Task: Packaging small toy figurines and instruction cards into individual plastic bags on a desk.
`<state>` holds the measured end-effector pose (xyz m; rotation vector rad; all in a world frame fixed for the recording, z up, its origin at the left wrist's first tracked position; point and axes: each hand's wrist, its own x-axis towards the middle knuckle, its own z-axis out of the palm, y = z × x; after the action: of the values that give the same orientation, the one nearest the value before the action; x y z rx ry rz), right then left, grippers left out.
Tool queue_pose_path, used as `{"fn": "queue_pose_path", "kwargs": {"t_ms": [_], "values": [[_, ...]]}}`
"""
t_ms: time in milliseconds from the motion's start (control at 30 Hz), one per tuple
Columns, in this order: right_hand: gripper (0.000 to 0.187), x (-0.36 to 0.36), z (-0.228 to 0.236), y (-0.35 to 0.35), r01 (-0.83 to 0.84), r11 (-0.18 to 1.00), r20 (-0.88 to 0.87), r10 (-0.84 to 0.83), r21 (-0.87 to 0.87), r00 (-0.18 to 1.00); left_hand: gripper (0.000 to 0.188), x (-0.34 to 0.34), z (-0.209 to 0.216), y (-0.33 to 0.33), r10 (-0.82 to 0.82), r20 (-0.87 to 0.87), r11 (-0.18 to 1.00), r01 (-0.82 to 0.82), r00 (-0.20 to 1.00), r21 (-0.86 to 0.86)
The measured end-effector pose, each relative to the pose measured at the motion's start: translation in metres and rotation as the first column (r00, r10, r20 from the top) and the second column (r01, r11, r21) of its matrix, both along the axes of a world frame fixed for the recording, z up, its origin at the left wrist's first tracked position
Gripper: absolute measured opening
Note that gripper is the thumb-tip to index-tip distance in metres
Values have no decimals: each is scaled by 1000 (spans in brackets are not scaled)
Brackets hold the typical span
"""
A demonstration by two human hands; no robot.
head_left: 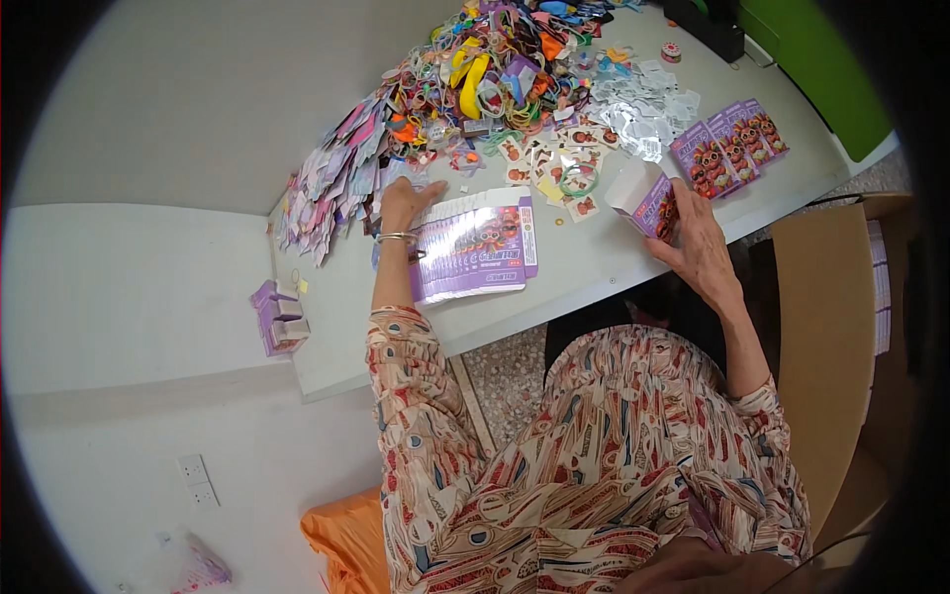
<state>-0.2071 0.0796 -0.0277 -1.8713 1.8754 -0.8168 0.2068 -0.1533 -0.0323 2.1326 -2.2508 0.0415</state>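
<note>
My right hand (699, 244) is wrapped round a small purple printed carton (657, 208), whose white end flaps stand open toward the left. My left hand (404, 206) reaches past the left end of a fanned row of flat purple cartons (473, 247). Its thumb and fingers are spread at the edge of a pile of pink and lilac sachets (346, 163), and nothing shows in its grip. Beyond the row, small printed picture cards (562, 150) lie scattered, with a green ring (579, 183) among them.
A heap of mixed trinkets and cords (495, 69) covers the far table, beside clear film pieces (648, 104). Several filled purple cartons (727, 148) stand at right. An upright carton (280, 319) sits by the left edge. A large cardboard box (816, 327) stands beside me; an orange bag (351, 540) lies below.
</note>
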Motion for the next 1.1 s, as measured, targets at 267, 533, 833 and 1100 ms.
{"fn": "queue_pose_path", "kwargs": {"t_ms": [267, 533, 833, 1100], "values": [[84, 1, 2, 3, -1, 999, -15, 0, -43, 1000, 38, 8, -14, -6, -72, -51, 981, 61, 996, -186], [83, 0, 11, 2, -2, 999, 28, 1, 35, 1000, 20, -35, 42, 14, 44, 87, 851, 9, 995, -525], [83, 5, 10, 0, -23, 1000, -15, 23, -11, 1000, 26, -101, 91, 70, -12, -948, 992, 126, 319, 30], [79, 14, 12, -2, -54, 997, -49, 52, -58, 997, 17, -176, 90, 124, -181, -958, 945, 308, 224, -107]]}}
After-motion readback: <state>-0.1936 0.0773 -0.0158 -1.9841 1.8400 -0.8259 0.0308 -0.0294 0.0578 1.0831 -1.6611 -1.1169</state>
